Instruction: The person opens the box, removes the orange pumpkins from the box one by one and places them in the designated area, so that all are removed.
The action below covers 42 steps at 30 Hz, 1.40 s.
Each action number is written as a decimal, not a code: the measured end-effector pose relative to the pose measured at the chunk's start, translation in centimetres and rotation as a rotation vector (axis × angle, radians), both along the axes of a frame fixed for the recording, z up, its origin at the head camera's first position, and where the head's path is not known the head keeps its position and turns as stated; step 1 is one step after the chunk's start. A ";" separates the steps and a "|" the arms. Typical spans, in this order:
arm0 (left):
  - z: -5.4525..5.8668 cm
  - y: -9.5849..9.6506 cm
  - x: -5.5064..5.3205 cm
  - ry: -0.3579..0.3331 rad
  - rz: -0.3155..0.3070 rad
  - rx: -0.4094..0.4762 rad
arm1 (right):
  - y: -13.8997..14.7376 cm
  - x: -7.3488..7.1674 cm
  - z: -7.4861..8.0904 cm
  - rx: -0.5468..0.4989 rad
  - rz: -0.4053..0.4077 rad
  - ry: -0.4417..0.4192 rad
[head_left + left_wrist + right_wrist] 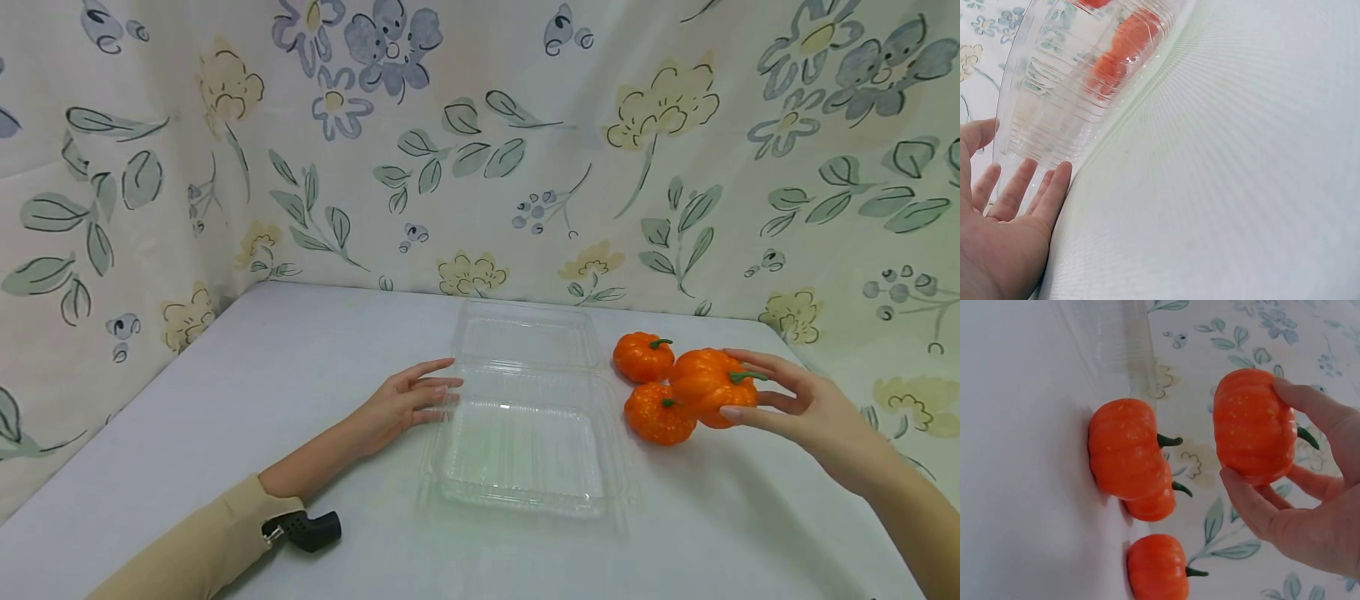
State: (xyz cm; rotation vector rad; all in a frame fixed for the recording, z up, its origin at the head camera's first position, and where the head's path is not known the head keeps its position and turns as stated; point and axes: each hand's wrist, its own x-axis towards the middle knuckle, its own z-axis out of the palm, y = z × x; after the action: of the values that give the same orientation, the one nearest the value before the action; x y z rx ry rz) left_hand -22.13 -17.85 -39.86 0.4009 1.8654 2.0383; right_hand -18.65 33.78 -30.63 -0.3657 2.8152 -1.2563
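My right hand holds a small orange toy pumpkin with a green stem, thumb and fingers gripping its sides. In the right wrist view this pumpkin is clear of the table. Two more pumpkins, a far one and a nearer one, stand below and beside it. A third standing pumpkin shows only in the right wrist view. My left hand lies at the left edge of a clear plastic clamshell box, its fingers extended and its fingertips at the rim.
The box's raised-edge lid lies unfolded behind its base. A white table carries everything, and a floral curtain hangs along its back and sides. A black device is attached at my left sleeve.
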 end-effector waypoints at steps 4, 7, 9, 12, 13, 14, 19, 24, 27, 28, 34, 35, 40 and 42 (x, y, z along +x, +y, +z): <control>0.0 0.0 0.0 -0.002 0.000 0.002 | 0.4 -0.2 0.0 0.014 -0.003 -0.007; 0.1 0.1 0.1 -0.002 -0.001 0.003 | 0.7 -0.4 0.0 0.023 -0.010 -0.020; 0.1 0.1 0.1 -0.001 -0.001 0.002 | 0.9 -0.5 -0.1 0.027 -0.011 -0.029; 0.1 0.1 0.1 -0.002 -0.001 -0.001 | 1.4 -0.5 -0.2 0.032 -0.012 -0.035; 0.1 0.1 0.1 -0.002 0.000 -0.002 | 1.6 -0.6 -0.2 0.037 -0.010 -0.035; 0.1 0.1 0.1 -0.002 0.001 -0.002 | 1.8 -0.6 -0.2 0.041 -0.006 -0.034; 0.0 0.0 0.0 0.000 0.001 -0.003 | 2.7 -0.9 -0.3 0.055 0.018 -0.031; 0.0 -0.1 0.0 0.002 -0.004 0.001 | 3.4 -1.3 -0.7 0.064 0.020 -0.046; 0.0 -0.1 0.0 0.003 -0.005 0.000 | 3.8 -1.4 -0.8 0.064 0.024 -0.048; 0.0 -0.1 0.0 0.002 -0.004 0.000 | 3.9 -1.5 -0.9 0.063 0.026 -0.045; -0.1 0.0 -0.1 -0.003 0.000 -0.006 | 4.4 -1.8 -1.3 0.077 0.023 -0.064; -0.1 0.0 -0.1 -0.004 0.000 -0.006 | 4.6 -1.9 -1.4 0.083 0.017 -0.072; -0.1 0.0 -0.1 0.001 -0.003 -0.006 | 5.1 -2.2 -1.8 0.112 0.012 -0.098; -0.1 0.0 -0.1 0.004 -0.005 -0.006 | 5.4 -2.3 -1.9 0.124 0.015 -0.108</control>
State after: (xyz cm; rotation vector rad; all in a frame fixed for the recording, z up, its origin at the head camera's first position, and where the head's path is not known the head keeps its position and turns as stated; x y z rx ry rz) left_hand -22.19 -17.83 -39.99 0.4084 1.8709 2.0296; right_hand -20.91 39.14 -32.54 -0.3028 2.7764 -1.0577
